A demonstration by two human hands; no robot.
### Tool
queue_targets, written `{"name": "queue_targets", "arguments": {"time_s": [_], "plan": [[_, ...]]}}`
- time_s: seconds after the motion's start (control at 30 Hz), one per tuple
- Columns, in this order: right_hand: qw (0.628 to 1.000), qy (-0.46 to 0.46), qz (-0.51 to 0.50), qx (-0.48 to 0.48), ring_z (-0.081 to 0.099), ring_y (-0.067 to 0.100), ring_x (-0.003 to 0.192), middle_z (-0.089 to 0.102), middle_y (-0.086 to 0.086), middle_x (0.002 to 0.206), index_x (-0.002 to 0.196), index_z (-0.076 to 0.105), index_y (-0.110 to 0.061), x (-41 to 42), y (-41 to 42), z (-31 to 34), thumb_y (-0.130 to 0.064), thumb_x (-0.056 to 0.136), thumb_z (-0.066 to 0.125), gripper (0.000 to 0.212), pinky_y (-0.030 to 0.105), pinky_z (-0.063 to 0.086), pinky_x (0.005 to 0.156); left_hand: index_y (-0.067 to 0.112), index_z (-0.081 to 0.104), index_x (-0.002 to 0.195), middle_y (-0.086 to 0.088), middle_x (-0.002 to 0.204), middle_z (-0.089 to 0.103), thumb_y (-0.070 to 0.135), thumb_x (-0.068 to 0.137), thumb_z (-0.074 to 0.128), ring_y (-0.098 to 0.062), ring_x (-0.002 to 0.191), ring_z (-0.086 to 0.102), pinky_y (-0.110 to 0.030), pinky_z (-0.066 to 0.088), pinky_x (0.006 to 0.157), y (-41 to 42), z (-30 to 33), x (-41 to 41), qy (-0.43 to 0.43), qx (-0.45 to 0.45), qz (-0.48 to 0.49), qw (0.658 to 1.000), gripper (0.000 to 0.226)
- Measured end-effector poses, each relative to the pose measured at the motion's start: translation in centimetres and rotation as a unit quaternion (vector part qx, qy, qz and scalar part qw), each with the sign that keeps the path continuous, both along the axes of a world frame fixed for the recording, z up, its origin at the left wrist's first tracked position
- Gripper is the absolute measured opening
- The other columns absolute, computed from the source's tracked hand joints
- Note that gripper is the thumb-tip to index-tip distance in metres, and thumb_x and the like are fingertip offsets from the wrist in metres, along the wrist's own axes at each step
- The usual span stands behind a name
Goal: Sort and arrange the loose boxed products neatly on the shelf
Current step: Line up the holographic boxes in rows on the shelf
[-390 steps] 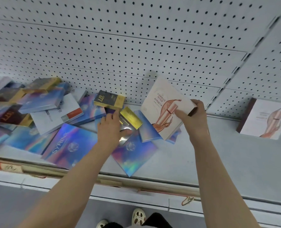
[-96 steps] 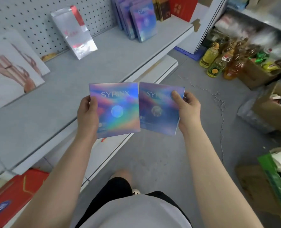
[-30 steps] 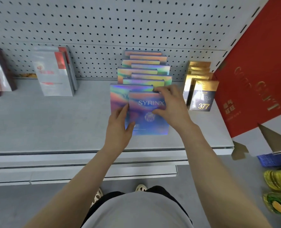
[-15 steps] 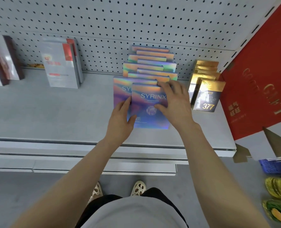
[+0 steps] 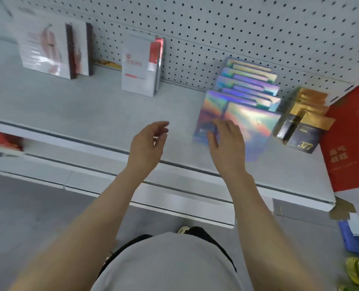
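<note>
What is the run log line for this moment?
left hand: empty, open | right hand: empty, by holographic boxes | boxes: rowed on shelf

The front shiny box (image 5: 252, 124) is blurry, so its words cannot be read. The right hand (image 5: 226, 143) covers its lower left part, and it is hard to tell if the hand touches it. The shiny boxes behind (image 5: 247, 85) show only their top edges. The big red box (image 5: 350, 148) is cut off by the right side. The white boxes (image 5: 46, 49) far left are blurry too.
</note>
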State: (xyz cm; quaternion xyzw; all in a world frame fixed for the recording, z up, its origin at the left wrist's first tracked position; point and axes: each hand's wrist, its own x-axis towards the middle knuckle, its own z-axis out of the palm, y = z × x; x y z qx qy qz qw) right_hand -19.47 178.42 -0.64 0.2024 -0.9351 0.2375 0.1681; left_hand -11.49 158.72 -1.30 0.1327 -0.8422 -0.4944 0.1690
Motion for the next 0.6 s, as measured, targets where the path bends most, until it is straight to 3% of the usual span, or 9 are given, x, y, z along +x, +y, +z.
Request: {"name": "queue_targets", "arguments": {"time_s": [0.13,0.3,0.47,0.6], "plan": [[0.996,-0.042,0.079,-0.003,0.06,0.033,0.098,0.066,0.009,0.11,0.115,0.065,-0.011,5.0,-8.6,-2.2,-0.025,0.096,0.051,0.027,0.043,0.048,0.086,0.027,0.064,0.117,0.01,0.103,0.07,0.015,0.096,0.054,0.0,0.092,0.062,-0.005,0.043,0.077,-7.7,-0.3,6.8,-0.027,-0.001,0.066,0.997,0.027],[0.975,-0.104,0.196,0.014,0.058,0.031,0.101,0.066,0.009,0.114,0.121,0.063,-0.011,11.9,-21.1,-4.3,-0.022,0.099,0.053,0.027,0.041,0.047,0.087,0.03,0.066,0.114,0.011,0.103,0.07,0.016,0.095,0.053,-0.003,0.094,0.063,-0.015,0.047,0.079,-19.0,-1.4,16.9,-0.054,-0.007,0.182,0.982,0.026],[0.945,-0.13,0.298,0.024,0.055,0.028,0.108,0.064,0.007,0.118,0.122,0.063,-0.013,17.6,-32.7,-5.5,-0.025,0.1,0.05,0.028,0.04,0.045,0.094,0.029,0.066,0.111,0.011,0.097,0.069,0.017,0.095,0.054,-0.005,0.088,0.063,-0.015,0.045,0.072,-27.7,-3.1,26.4,-0.085,0.022,0.297,0.951,0.023],[0.913,-0.136,0.381,0.044,0.057,0.029,0.105,0.065,0.008,0.116,0.123,0.063,-0.012,21.3,-41.5,-5.6,-0.025,0.1,0.052,0.029,0.044,0.048,0.09,0.03,0.066,0.109,0.01,0.095,0.07,0.018,0.095,0.055,-0.007,0.086,0.063,-0.011,0.044,0.074,-34.3,-4.2,32.6,-0.111,0.024,0.38,0.918,0.021]]}}
